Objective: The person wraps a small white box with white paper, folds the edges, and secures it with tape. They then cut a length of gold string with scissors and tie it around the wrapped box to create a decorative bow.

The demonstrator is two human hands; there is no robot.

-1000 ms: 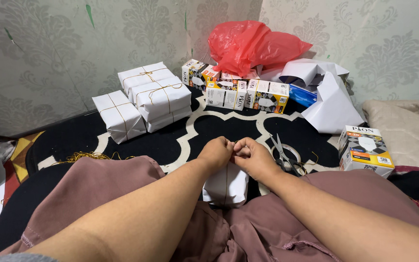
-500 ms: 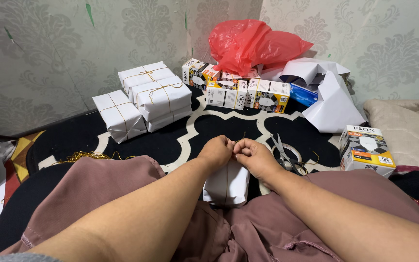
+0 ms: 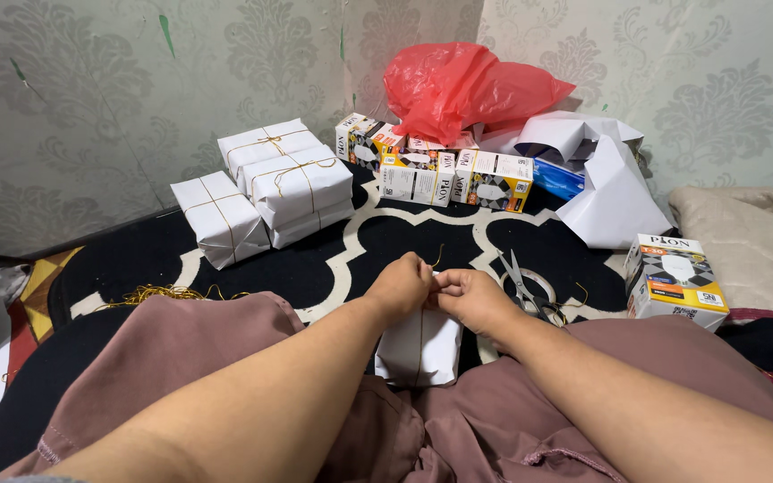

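Hands meet in the middle of the head view, right over a small white wrapped parcel (image 3: pixel 420 347) that sits between the person's knees on the pink-brown cloth of their lap (image 3: pixel 494 420). Both the left hand (image 3: pixel 400 286) and the right hand (image 3: pixel 469 297) are closed tight, fingertips touching, and each pinches a bit of thin gold string (image 3: pixel 438 257) — one loose end pokes up above the knuckles. A line of the same string runs down the front of the parcel, so the string is already round it, and it looks like the knot on top is being made but is not done yet. Three parcels by the wall (image 3: pixel 266 183) are all wrapped in white paper and tied with gold string, so that part of the work looks finished. Behind them a row of yellow and white boxes (image 3: pixel 445 174) is bare, with no paper on, and one more box (image 3: pixel 673 277) stands alone near the right knee — these seem to be left to do. Scissors (image 3: pixel 521 284) lie on the black and white mat (image 3: pixel 404 228) just beside the right hand, on top of a roll of clear tape (image 3: pixel 540 284). A heap of gold string (image 3: pixel 149 292) lies by the left knee. White wrapping paper (image 3: pixel 610 183) is piled in the corner under a red plastic bag (image 3: pixel 462 85).
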